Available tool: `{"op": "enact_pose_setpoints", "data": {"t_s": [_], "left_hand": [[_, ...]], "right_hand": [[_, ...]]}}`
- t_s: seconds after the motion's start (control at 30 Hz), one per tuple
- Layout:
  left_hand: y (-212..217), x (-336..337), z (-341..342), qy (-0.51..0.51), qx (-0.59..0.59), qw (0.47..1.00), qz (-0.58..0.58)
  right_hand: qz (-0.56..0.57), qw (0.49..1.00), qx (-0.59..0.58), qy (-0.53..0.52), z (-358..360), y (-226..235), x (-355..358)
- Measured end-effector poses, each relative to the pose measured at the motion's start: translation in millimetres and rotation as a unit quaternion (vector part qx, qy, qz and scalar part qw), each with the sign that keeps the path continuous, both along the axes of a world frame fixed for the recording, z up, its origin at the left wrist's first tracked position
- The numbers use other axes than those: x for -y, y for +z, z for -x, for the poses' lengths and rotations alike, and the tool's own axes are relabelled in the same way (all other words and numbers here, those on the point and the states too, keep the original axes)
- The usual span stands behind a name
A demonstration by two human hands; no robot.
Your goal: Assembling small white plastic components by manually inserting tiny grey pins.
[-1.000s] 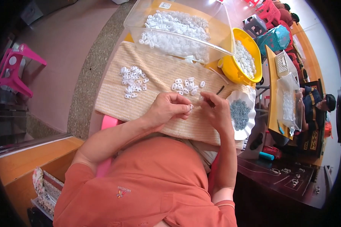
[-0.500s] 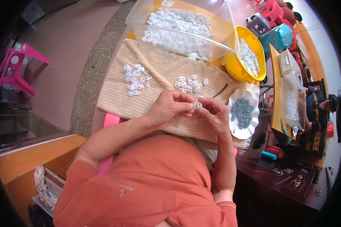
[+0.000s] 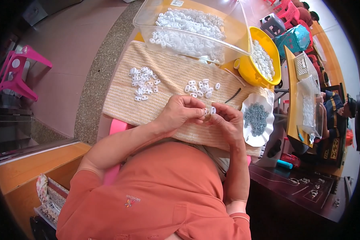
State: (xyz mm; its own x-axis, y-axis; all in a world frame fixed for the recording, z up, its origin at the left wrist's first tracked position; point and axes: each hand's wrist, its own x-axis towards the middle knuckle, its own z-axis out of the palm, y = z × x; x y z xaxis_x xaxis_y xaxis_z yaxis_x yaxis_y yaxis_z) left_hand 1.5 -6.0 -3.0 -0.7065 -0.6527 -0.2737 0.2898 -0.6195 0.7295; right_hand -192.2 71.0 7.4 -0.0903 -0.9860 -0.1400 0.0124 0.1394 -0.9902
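Both hands meet above the towel's front part, thumbs and fingertips pinched. My left hand (image 3: 185,113) grips a small white plastic piece (image 3: 206,112), mostly covered by the fingertips. Between thumb and forefinger of my right hand (image 3: 228,121) is a white oval plastic piece with two holes (image 3: 213,110), held upright. A narrow gap separates the two pieces. Just beyond the hands lies a loose group of white oval pieces (image 3: 193,89). Farther left is a pile of small white plastic pieces (image 3: 143,82). To the right, a white scalloped dish (image 3: 263,140) carries small grey spring-like pieces (image 3: 257,119).
A clear plastic bin (image 3: 236,44) of white pieces stands at the towel's (image 3: 120,94) far edge. Beside it is a yellow basin (image 3: 274,56) with more. A dark thin stick (image 3: 233,95) lies near the dish. A pink stool (image 3: 22,74) stands left; a person (image 3: 335,108) sits right.
My right hand has drawn slightly to the right with the oval piece, so the two held pieces are now farther apart. My left hand has barely moved.
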Motion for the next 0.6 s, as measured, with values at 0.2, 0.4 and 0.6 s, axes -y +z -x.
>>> {"op": "enact_pose_setpoints", "data": {"t_s": [0.2, 0.4, 0.6], "left_hand": [[0.1, 0.2, -0.4, -0.002, 0.003, 1.000, 0.003], [3.7, 0.1, -0.9, -0.013, 0.008, 1.000, 0.009], [1.5, -0.5, -0.5, -0.011, 0.006, 1.000, 0.016]], "right_hand": [[-0.006, 1.000, -0.003, -0.002, 0.9, 0.5, -1.0], [0.002, 1.000, 0.000, -0.001, -0.3, 0.2, -1.6], [0.005, 1.000, 0.006, -0.001, -2.2, 2.5, -1.6]]}}
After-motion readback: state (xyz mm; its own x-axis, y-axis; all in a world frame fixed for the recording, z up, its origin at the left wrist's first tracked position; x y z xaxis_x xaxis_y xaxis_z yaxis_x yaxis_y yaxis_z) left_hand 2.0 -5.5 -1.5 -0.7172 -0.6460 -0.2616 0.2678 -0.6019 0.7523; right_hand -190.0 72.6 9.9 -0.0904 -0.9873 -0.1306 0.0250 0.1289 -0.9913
